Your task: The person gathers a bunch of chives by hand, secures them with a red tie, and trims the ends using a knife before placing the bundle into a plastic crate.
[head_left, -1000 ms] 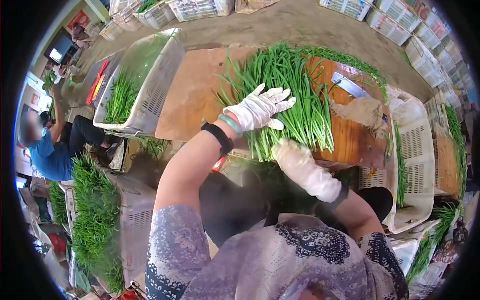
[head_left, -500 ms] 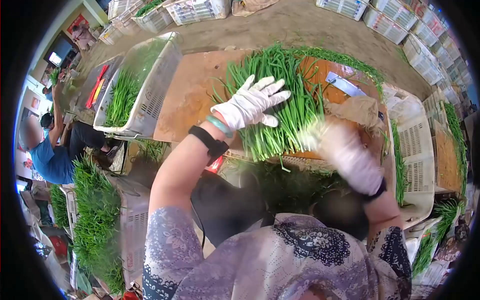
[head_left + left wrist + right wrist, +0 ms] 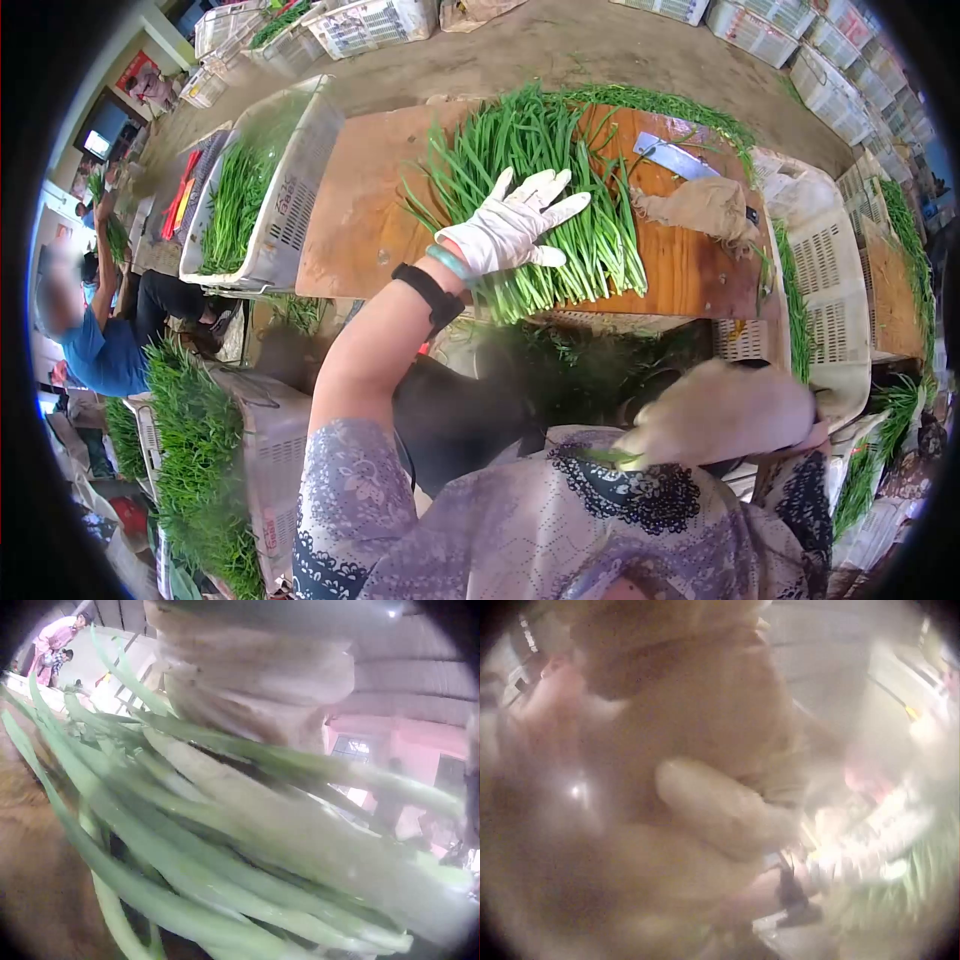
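Note:
A spread bunch of garlic chives [image 3: 598, 245], pale stem ends toward the person, lies on a wooden board [image 3: 370, 200]. My white-gloved left hand [image 3: 515, 228] rests across its left part, fingers spread and straight. In the left wrist view, flat green leaves [image 3: 172, 862] run close beneath the glove [image 3: 255, 667]. My gloved right hand [image 3: 725, 415], blurred by motion, is off the board over the lap. A few green strands [image 3: 622, 458] show at its fingertips, where it pinches them; in the right wrist view its thumb [image 3: 712, 802] lies against the bent fingers.
A knife with a broad blade [image 3: 680, 157] and a brown cloth [image 3: 700, 210] lie on the board's right side. White crates [image 3: 300, 180] flank the board. More greens fill a crate [image 3: 195, 450] at lower left, near a seated person in blue [image 3: 95, 340].
My right hand has left the stem ends and swung right, then back toward the lap, with green strands at its fingertips. The left hand stays on the chives.

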`<act>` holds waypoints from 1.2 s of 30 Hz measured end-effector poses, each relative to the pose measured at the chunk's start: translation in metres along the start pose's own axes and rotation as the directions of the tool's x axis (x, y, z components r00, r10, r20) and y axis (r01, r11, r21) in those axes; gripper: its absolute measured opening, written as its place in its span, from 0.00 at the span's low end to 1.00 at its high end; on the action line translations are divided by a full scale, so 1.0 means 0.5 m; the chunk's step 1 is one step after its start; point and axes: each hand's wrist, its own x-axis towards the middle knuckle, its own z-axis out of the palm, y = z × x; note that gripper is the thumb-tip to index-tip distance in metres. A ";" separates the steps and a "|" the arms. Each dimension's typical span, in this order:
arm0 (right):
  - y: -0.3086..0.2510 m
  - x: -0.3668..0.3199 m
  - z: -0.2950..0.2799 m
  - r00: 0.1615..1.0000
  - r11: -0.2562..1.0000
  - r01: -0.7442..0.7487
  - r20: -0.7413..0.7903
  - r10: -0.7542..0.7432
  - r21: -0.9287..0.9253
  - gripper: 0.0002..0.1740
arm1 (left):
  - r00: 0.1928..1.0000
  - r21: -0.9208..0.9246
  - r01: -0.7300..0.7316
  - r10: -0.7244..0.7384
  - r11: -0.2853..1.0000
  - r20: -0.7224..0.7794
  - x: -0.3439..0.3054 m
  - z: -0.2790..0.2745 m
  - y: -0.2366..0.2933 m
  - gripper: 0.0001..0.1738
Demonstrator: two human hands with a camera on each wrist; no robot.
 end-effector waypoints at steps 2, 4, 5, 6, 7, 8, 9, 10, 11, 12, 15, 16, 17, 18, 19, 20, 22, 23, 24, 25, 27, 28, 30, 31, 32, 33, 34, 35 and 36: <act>0.028 -0.069 -0.074 0.990 0.999 -0.008 -0.142 0.002 -0.042 0.15 | 0.999 0.022 0.031 -0.031 0.999 0.009 -0.002 -0.028 0.011 0.56; 0.148 -0.065 -0.088 0.757 0.877 0.185 -0.633 0.160 0.443 0.17 | 0.998 0.032 0.059 -0.060 0.998 0.017 -0.004 -0.040 0.018 0.59; 0.236 -0.033 -0.090 0.538 0.763 0.281 -0.754 0.377 0.582 0.19 | 0.997 0.047 0.073 -0.075 0.996 0.034 -0.004 -0.041 0.021 0.62; 0.322 0.004 -0.096 0.316 0.751 0.236 -0.779 0.541 0.617 0.22 | 0.996 0.055 0.074 -0.077 0.996 0.052 -0.004 -0.041 0.022 0.62; 0.323 0.042 -0.082 0.150 0.871 -0.032 -0.859 0.490 0.491 0.22 | 0.995 0.064 0.076 -0.080 0.995 0.066 -0.003 -0.040 0.022 0.62; 0.325 0.080 -0.069 -0.028 0.832 -0.390 -0.909 0.417 0.394 0.23 | 0.993 0.075 0.079 -0.085 0.994 0.079 -0.002 -0.038 0.018 0.63; 0.327 0.119 -0.055 -0.199 0.654 -0.656 -0.922 0.331 0.376 0.23 | 0.996 0.074 0.055 -0.060 0.996 0.069 -0.006 -0.032 0.011 0.60; 0.246 0.148 -0.051 0.055 0.830 -0.430 -0.908 0.416 0.355 0.17 | 0.992 0.049 0.066 -0.071 0.997 0.100 -0.004 -0.030 0.010 0.59; 0.213 0.211 0.017 0.120 0.886 -0.447 -0.972 0.200 0.127 0.17 | 0.991 0.040 0.058 -0.063 0.998 0.122 -0.004 -0.022 0.005 0.60; 0.151 0.244 0.029 0.354 0.919 -0.373 -0.895 0.272 0.132 0.15 | 0.988 0.034 0.042 -0.047 0.999 0.144 0.001 -0.017 -0.001 0.62; 0.187 0.338 0.101 0.268 0.824 -0.504 -0.861 0.432 0.257 0.09 | 0.986 -0.048 0.050 -0.042 0.998 0.160 0.010 -0.011 -0.004 0.61; 0.221 0.349 0.122 0.287 0.839 -0.426 -0.829 0.480 0.339 0.10 | 0.987 -0.116 0.067 -0.049 0.991 0.150 0.009 -0.008 -0.006 0.61; 0.231 0.348 0.125 0.177 0.893 -0.355 -0.919 0.354 0.276 0.10 | 0.987 -0.136 0.060 -0.039 0.989 0.156 0.009 -0.005 -0.008 0.63; 0.234 0.351 0.128 0.206 0.868 -0.407 -0.897 0.391 0.285 0.10 | 0.986 -0.145 0.060 -0.036 0.988 0.166 0.010 -0.003 -0.010 0.63; 0.234 0.357 0.128 0.230 0.838 -0.459 -0.872 0.432 0.294 0.09 | 0.984 -0.154 0.057 -0.029 0.986 0.177 0.012 -0.002 -0.012 0.63; 0.228 0.358 0.120 0.248 0.805 -0.511 -0.845 0.474 0.302 0.09 | 0.982 -0.161 0.051 -0.020 0.986 0.189 0.017 -0.003 -0.015 0.64; 0.233 0.375 0.117 0.228 0.805 -0.563 -0.901 0.368 0.187 0.05 | 0.970 -0.160 0.048 -0.008 0.986 0.244 0.024 -0.003 -0.022 0.65; 0.234 0.378 0.116 0.235 0.801 -0.581 -0.912 0.336 0.145 0.04 | 0.969 -0.174 0.051 -0.006 0.983 0.248 0.023 -0.002 -0.023 0.65; 0.234 0.381 0.116 0.242 0.793 -0.600 -0.922 0.304 0.104 0.04 | 0.968 -0.187 0.052 -0.003 0.981 0.251 0.024 -0.003 -0.024 0.65; 0.237 0.382 0.120 0.270 0.767 -0.636 -0.910 0.315 0.077 0.03 | 0.967 -0.201 0.058 -0.005 0.978 0.254 0.024 -0.003 -0.023 0.65; 0.258 0.418 0.133 0.329 0.726 -0.685 -0.863 0.383 0.061 0.03 | 0.957 -0.182 0.064 -0.009 0.981 0.289 0.030 -0.008 -0.025 0.65; 0.266 0.433 0.143 0.358 0.706 -0.707 -0.835 0.418 0.051 0.03 | 0.951 -0.175 0.069 -0.012 0.982 0.308 0.030 -0.008 -0.024 0.65; 0.234 0.365 0.112 0.412 0.805 -0.592 -0.873 0.260 -0.040 0.04 | 0.956 -0.199 0.065 -0.004 0.978 0.294 0.027 -0.004 -0.023 0.64; 0.242 0.353 0.124 0.444 0.847 -0.526 -0.874 0.200 -0.074 0.05 | 0.959 -0.212 0.065 -0.002 0.975 0.284 0.025 -0.002 -0.024 0.64; 0.243 0.340 0.124 0.472 0.883 -0.457 -0.871 0.137 -0.109 0.07 | 0.959 -0.216 0.069 -0.005 0.974 0.284 0.024 -0.003 -0.026 0.63; 0.233 0.321 0.122 0.518 0.937 -0.349 -0.834 0.187 -0.006 0.07 | 0.959 -0.224 0.074 -0.008 0.972 0.284 0.024 -0.003 -0.026 0.63; 0.227 0.314 0.131 0.530 0.937 -0.347 -0.831 0.169 -0.031 0.06 | 0.959 -0.233 0.077 -0.008 0.969 0.284 0.024 -0.001 -0.024 0.63; 0.219 0.307 0.145 0.540 0.936 -0.348 -0.828 0.153 -0.054 0.06 | 0.960 -0.237 0.070 -0.001 0.969 0.279 0.026 0.003 -0.021 0.63; 0.212 0.302 0.153 0.546 0.934 -0.349 -0.827 0.134 -0.078 0.05 | 0.962 -0.234 0.063 0.003 0.970 0.273 0.028 0.002 -0.022 0.63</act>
